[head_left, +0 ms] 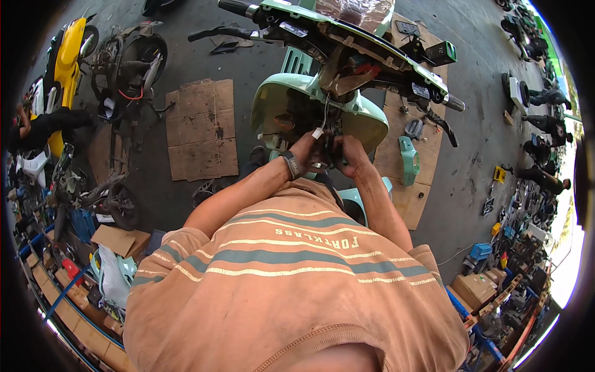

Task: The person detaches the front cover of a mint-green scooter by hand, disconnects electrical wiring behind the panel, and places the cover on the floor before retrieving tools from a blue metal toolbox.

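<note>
Before me stands a partly stripped mint-green scooter, its front panel (273, 102) open to dark parts inside. My left hand (303, 152), with a dark band on its wrist, is closed at the middle of that opening. A white connector (318, 132) on a thin pale wire hangs from the handlebar area by its fingertips; whether the fingers grip it is unclear. Close to it on the right, my right hand (351, 156) has its fingers curled in among dark parts. What either hand holds is hidden. Above both hands spans the handlebar (365, 59) with exposed wiring.
Flattened cardboard (201, 130) lies on the floor at left. More cardboard at right (427, 149) bears a loose green panel (409, 160). A yellow motorcycle (69, 56) and stripped frames stand far left, near another person (59, 121). Boxes and parts crowd both lower sides.
</note>
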The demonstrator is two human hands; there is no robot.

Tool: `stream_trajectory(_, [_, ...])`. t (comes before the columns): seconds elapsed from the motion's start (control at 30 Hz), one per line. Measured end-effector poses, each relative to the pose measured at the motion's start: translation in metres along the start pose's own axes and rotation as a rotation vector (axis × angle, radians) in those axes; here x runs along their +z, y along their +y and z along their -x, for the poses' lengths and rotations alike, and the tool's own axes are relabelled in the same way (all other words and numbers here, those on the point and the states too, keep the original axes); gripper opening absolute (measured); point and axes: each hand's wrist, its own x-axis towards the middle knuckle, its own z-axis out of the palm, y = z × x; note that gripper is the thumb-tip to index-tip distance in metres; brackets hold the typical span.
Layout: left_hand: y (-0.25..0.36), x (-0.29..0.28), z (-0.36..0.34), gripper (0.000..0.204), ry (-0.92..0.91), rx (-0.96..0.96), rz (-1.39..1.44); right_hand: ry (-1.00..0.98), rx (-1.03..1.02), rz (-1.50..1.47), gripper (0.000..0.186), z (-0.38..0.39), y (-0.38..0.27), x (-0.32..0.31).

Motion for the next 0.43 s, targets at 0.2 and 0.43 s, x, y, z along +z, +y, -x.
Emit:
stream_trajectory(0.2, [-0.029,-0.029,-0.050,0.028,-0.924,-0.243,0.920,-0.297,0.113,-0.582,0.023,0.022,-0.004,0.044])
stream_trajectory(0.43, [-0.013,-0.008,0.005,0.033,-0.274,-0.248,0.634,0.240,-0.260,0.177,0.024,0.016,0.019,0.061])
